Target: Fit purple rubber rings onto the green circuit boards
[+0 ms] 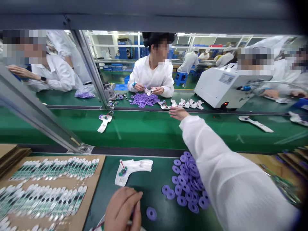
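Note:
My left hand (125, 208) is closed at the bottom of the view, thumb against the fingers. White edges and a red wire of a plastic housing show beneath it; most of that part is hidden. Just beyond lies another white plastic housing (134, 166) with a small green circuit board and red wire. One purple ring (151, 213) is beside the hand, and a pile of purple rings (186, 183) lies to the right. Across the green conveyor belt (139, 128), my right hand (178, 113) reaches with fingers stretched out, near a white housing (165, 105) at the far bench edge.
Cardboard (96, 186) at left bears rows of narrow green-and-white strips. A metal post (48, 109) slants across the left. On the belt are white housings (105, 123) (256, 123). Opposite, a co-worker (151, 75) handles parts behind purple rings (144, 100), near a white machine (221, 86).

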Tool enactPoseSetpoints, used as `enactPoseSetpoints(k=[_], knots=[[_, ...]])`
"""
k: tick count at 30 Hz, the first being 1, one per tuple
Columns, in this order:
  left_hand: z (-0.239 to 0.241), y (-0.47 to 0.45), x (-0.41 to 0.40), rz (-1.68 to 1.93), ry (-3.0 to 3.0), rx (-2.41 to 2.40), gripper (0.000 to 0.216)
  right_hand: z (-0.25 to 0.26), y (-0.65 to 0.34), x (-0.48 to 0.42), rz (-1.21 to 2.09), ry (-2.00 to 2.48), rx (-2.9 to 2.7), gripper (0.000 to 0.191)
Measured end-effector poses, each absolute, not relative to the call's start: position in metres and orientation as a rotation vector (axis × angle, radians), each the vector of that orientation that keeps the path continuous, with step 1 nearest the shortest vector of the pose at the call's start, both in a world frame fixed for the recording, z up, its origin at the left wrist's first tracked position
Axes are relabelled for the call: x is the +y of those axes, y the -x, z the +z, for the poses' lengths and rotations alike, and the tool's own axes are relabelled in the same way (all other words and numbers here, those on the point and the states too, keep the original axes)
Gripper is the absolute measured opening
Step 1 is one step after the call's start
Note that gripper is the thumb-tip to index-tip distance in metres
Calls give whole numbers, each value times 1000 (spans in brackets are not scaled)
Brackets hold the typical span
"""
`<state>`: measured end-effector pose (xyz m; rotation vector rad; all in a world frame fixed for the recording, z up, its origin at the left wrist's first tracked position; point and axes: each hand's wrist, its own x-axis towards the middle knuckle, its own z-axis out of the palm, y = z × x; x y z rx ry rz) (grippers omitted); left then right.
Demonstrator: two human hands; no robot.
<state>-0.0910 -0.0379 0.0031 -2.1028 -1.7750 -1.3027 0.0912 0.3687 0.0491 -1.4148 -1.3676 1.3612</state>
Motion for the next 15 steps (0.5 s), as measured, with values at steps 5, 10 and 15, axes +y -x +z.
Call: enactPoseSetpoints(k=[5, 10, 15], knots=[[16, 94, -35, -1480, 2106, -1831, 23, 98, -123, 260, 1486, 1279, -1677, 15], [21, 109, -29, -1426, 2080, -2052, 15, 117, -179, 120, 970, 845, -2541, 22], [31, 122, -29, -1151, 2106, -2377, 23, 65, -190, 36, 591, 1029, -2711, 18]])
